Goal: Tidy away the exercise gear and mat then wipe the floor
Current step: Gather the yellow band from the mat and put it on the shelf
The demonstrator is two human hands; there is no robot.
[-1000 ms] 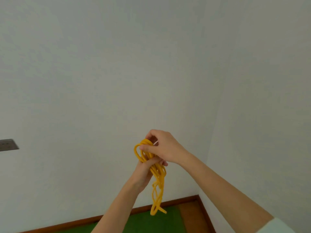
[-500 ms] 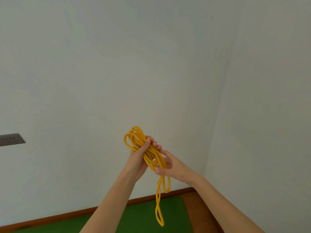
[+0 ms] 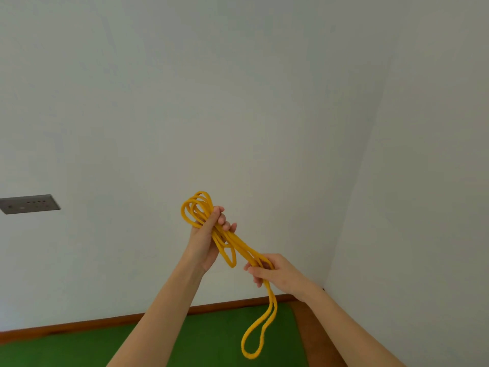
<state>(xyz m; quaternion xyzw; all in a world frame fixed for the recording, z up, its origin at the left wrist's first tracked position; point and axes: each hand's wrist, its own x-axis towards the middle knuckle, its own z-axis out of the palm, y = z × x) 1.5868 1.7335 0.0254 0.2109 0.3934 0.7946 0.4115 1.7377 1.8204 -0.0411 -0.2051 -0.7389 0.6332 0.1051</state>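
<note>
White walls (image 3: 238,102) meet in a corner above a green mat (image 3: 206,340).
Above the mat, the left hand (image 3: 206,242) grips the coiled yellow rope (image 3: 230,242); lower right, the right hand (image 3: 277,274) pinches strands whose loop hangs below.

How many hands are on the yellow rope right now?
2. The left hand grips the coiled top of the yellow rope; the right hand holds the strands lower down.
</note>
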